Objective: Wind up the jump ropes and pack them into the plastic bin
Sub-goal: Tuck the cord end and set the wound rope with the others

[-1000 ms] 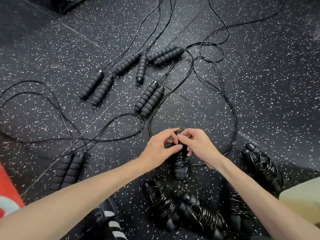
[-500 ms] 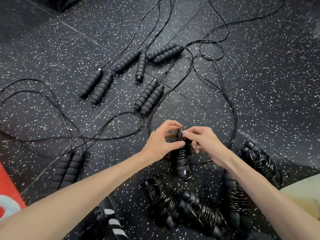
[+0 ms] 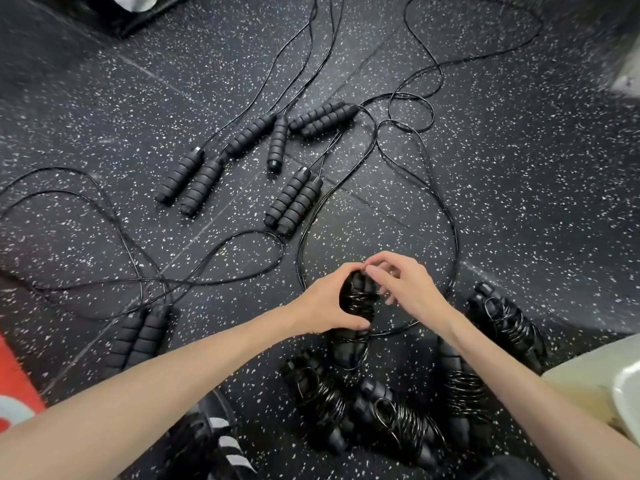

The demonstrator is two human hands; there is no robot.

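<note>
The left hand [image 3: 329, 303] is gripping a half-wound rope bundle [image 3: 356, 306] while the right hand [image 3: 403, 285] is pinching its cord — four wound bundles [image 3: 460, 393] are lying on the floor, several ropes [image 3: 294, 199] are waiting loose, none binned.

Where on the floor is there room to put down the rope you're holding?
Bare floor lies right of the big cable loop, beyond the wound bundle. Crowded: loose handles ahead, finished bundles near your arms.
</note>
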